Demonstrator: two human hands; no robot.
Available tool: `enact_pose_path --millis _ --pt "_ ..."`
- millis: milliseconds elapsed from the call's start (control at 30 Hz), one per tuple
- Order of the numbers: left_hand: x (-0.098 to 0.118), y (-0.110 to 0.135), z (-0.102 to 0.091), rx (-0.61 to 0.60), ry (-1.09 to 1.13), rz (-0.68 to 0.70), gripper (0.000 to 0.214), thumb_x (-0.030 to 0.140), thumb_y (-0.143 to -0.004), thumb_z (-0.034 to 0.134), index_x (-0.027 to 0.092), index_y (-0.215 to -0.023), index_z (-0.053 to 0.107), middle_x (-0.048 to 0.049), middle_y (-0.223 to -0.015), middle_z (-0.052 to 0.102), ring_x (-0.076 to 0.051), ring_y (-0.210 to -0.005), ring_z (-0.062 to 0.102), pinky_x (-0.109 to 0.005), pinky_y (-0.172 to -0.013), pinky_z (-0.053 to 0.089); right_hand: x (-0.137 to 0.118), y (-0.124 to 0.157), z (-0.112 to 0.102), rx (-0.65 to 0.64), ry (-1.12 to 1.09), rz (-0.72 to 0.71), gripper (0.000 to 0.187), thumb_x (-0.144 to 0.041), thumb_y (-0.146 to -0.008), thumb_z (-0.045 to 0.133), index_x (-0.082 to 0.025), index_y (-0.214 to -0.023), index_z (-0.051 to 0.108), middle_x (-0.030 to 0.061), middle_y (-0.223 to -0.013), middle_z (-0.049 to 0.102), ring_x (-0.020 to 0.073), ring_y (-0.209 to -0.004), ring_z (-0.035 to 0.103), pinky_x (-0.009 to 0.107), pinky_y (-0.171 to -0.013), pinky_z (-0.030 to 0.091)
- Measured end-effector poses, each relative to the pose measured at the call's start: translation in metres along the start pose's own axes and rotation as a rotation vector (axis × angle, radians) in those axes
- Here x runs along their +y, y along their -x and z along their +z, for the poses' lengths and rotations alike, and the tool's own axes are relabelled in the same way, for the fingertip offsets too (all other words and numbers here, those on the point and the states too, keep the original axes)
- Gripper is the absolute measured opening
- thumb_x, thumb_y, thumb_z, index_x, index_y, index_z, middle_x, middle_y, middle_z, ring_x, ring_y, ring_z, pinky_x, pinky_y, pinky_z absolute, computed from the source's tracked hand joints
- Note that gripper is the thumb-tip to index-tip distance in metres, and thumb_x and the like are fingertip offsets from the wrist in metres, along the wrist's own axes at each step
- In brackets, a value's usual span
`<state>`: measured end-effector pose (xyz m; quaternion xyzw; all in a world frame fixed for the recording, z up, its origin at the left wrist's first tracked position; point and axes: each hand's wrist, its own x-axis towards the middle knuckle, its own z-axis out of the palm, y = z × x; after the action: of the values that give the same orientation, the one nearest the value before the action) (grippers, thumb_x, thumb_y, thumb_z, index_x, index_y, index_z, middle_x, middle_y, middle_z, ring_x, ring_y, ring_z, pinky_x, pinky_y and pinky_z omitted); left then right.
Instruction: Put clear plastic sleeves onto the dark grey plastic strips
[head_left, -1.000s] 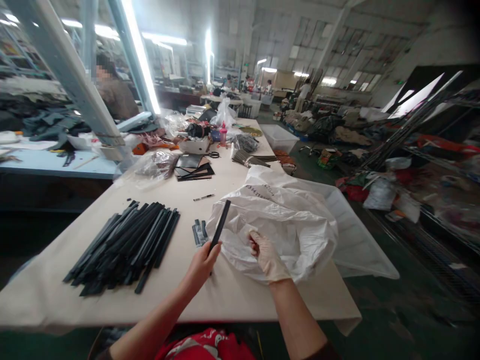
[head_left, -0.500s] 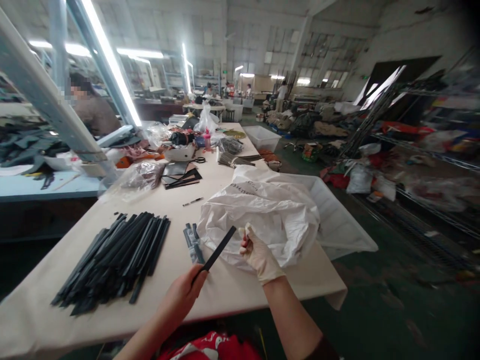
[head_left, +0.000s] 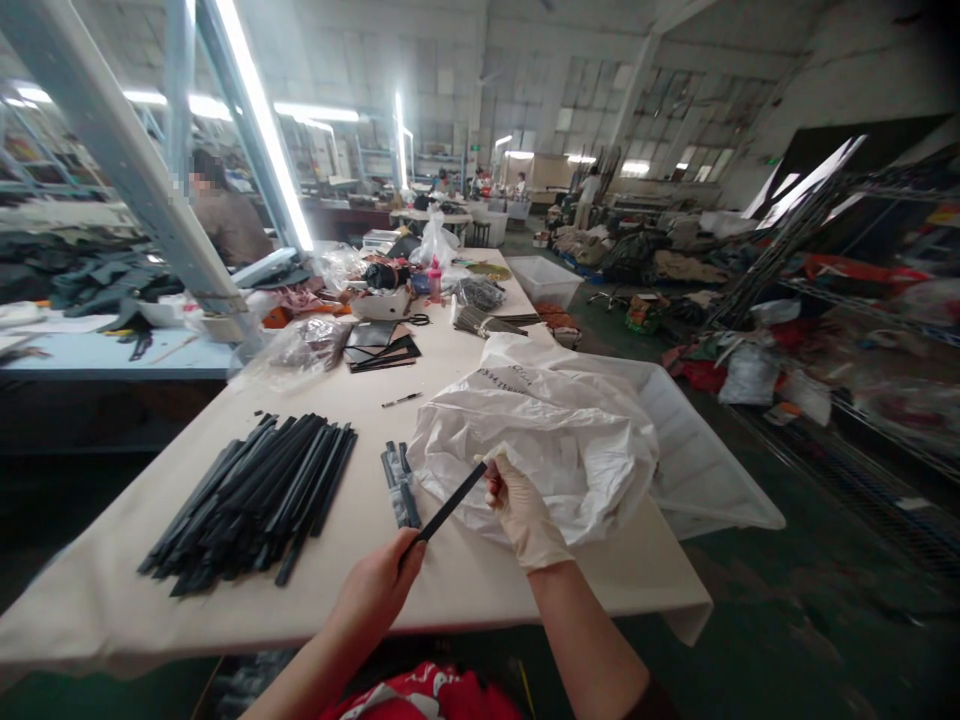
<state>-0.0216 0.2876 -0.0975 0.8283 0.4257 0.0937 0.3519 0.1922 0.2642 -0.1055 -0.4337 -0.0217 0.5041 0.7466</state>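
My bare left hand (head_left: 386, 578) is closed around the lower end of a flat black strip (head_left: 454, 502), which slants up and to the right above the table. My right hand (head_left: 525, 515), in a pale thin glove, pinches the strip's upper end between thumb and fingers. A big pile of similar black strips (head_left: 262, 500) lies to the left. Between pile and hands rests a small bundle of dark strips (head_left: 400, 485) in clear wrapping. Just behind my right hand spreads a crumpled white plastic bag (head_left: 540, 420) with dark print.
The cream-covered table (head_left: 112, 615) holds a pen (head_left: 402, 399), dark flat pieces (head_left: 382, 350), scissors (head_left: 416, 320) and a filled clear bag (head_left: 307, 345). A white bin (head_left: 705, 480) stands at the right edge. A slanting metal post (head_left: 150, 170) rises at left; a person (head_left: 229, 220) sits beyond.
My gloved right fingers, formerly just apart from the strip, have closed on its upper end. The whole view has shifted, so the table appears slightly further right.
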Motion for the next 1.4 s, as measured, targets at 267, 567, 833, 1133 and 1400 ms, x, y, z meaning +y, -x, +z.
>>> enact_pose_path --millis 267,567,833,1133,1400 --pt "0.01 -0.003 0.004 0.017 -0.046 0.035 0.026 0.042 -0.086 0.035 0.025 -0.086 0.055 -0.0003 -0.068 0.062 -0.017 -0.062 0.058 -0.022 -0.058 0.035 0.0 -0.007 -0.018 0.025 0.085 -0.097 0.042 -0.052 -0.054 0.076 -0.016 -0.061 0.057 -0.0036 -0.056 0.051 0.0049 -0.047 0.038 0.016 -0.037 0.028" --pt "0.019 -0.024 0.009 -0.012 0.078 0.007 0.025 0.043 -0.083 0.037 0.023 -0.084 0.052 0.0007 -0.06 0.058 -0.016 -0.057 0.056 -0.023 -0.054 0.035 0.016 0.015 -0.012 -0.102 0.498 -0.133 0.043 -0.056 -0.058 0.071 -0.014 -0.06 0.064 -0.002 -0.053 0.052 0.0072 -0.05 0.039 0.022 -0.049 0.031" --pt "0.017 -0.028 -0.001 -0.095 0.383 -0.019 0.029 0.047 -0.083 0.034 0.021 -0.089 0.044 0.0073 -0.049 0.049 -0.011 -0.042 0.04 -0.021 -0.045 0.033 0.031 0.038 -0.008 -0.649 0.793 -0.036 0.042 -0.055 -0.079 0.052 -0.017 -0.071 0.069 0.0011 -0.064 0.061 0.0121 -0.059 0.052 0.024 -0.059 0.039" --pt "-0.006 -0.029 0.01 -0.009 0.504 -0.077 0.032 0.051 -0.081 0.039 0.022 -0.068 0.04 0.0084 -0.05 0.036 -0.009 -0.045 0.036 -0.02 -0.044 0.03 0.069 0.014 0.019 -0.393 0.19 0.092 0.052 -0.064 -0.066 0.06 -0.018 -0.087 0.068 0.0081 -0.09 0.067 0.0217 -0.089 0.059 0.034 -0.08 0.047" --pt "-0.039 -0.032 0.019 0.025 0.555 -0.17 0.035 0.055 -0.077 0.042 0.021 -0.066 0.042 0.0093 -0.047 0.033 -0.008 -0.043 0.034 -0.02 -0.043 0.029 0.101 0.006 0.031 -0.386 0.218 0.122 0.053 -0.063 -0.074 0.052 -0.02 -0.101 0.066 0.0075 -0.096 0.066 0.0221 -0.095 0.058 0.035 -0.079 0.048"
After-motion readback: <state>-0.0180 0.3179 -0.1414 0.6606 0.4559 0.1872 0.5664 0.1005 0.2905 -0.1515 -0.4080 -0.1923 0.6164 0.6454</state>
